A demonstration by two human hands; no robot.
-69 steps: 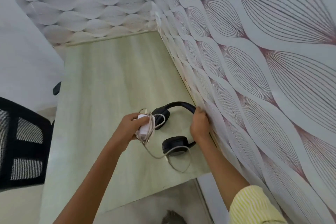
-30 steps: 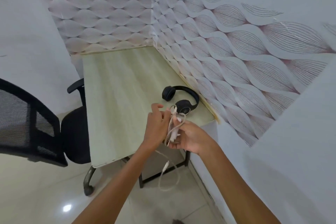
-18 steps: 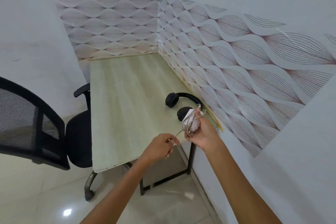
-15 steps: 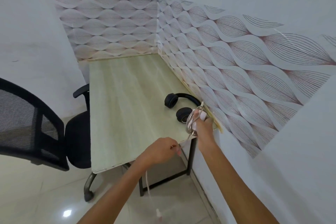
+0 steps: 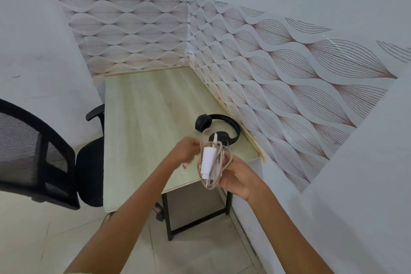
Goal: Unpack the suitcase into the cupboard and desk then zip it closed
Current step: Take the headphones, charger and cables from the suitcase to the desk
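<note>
The right hand (image 5: 235, 173) is gripping a white charger (image 5: 208, 160) wound in its cable (image 5: 225, 155), long axis nearly upright, over the near edge of the desk (image 5: 144, 118). The blurred left hand (image 5: 185, 151) has an unclear grip. Headphones (image 5: 222, 125) are lying just behind.

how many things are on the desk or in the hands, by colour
black: 1, black over-ear headphones on the pale wooden desk
white: 1, white charger block with coiled cable in the right hand
total: 2
</note>
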